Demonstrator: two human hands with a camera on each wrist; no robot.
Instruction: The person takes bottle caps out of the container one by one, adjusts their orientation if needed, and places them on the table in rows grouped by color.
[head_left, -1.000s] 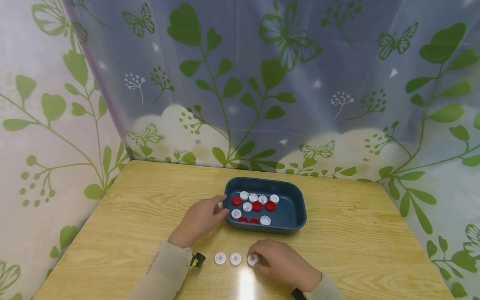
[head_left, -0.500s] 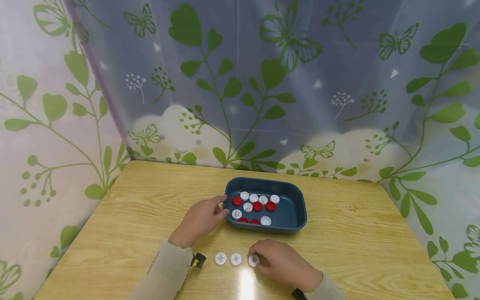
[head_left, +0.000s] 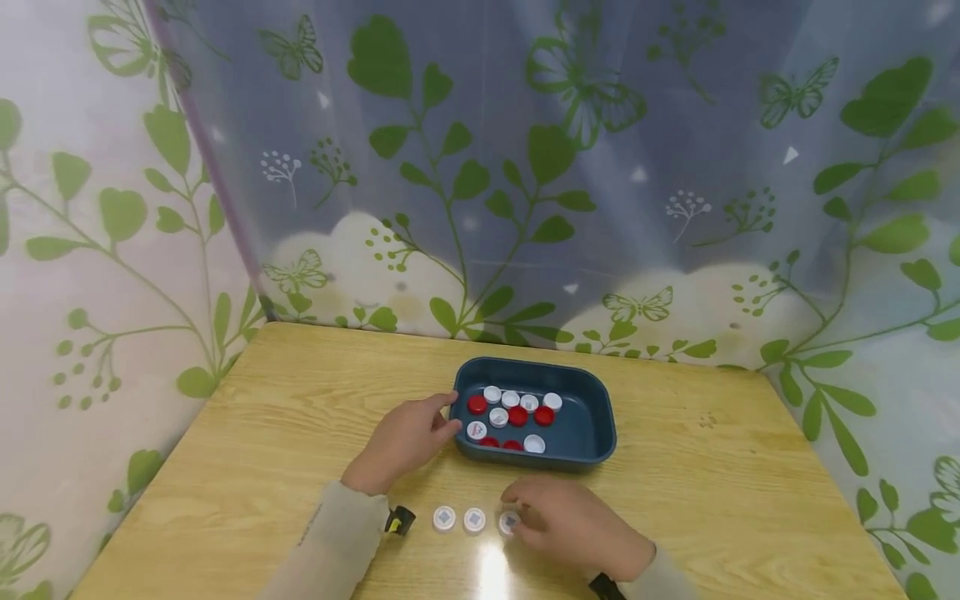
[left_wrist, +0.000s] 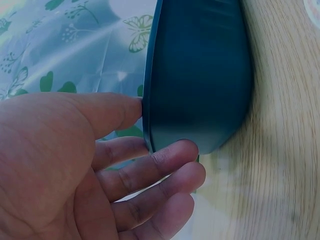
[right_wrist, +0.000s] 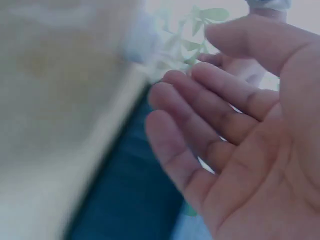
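Three white bottle caps with grey square marks lie in a row on the table: a left cap (head_left: pixel 444 518), a middle cap (head_left: pixel 474 521) and a right cap (head_left: pixel 509 522). My right hand (head_left: pixel 573 525) is beside the right cap, its thumb overlapping the cap's edge in the head view. In the right wrist view its fingers (right_wrist: pixel 172 135) are spread loosely, with nothing between them and the thumb. My left hand (head_left: pixel 401 442) touches the left end of a dark blue bin (head_left: pixel 585 457). The left wrist view shows its thumb at the rim and fingertips against the outer wall.
Several white caps (head_left: pixel 535 443) and red caps (head_left: pixel 477 405) lie inside the bin, mostly towards its left. The wooden table (head_left: pixel 697 467) ends at a patterned curtain (head_left: pixel 480 250) behind, with more curtain at both sides.
The right cap has shifted slightly right, widening its gap from the middle one. My right hand's fingers have loosened and lifted off it. The left hand stays at the bin; the head view shifted a little.
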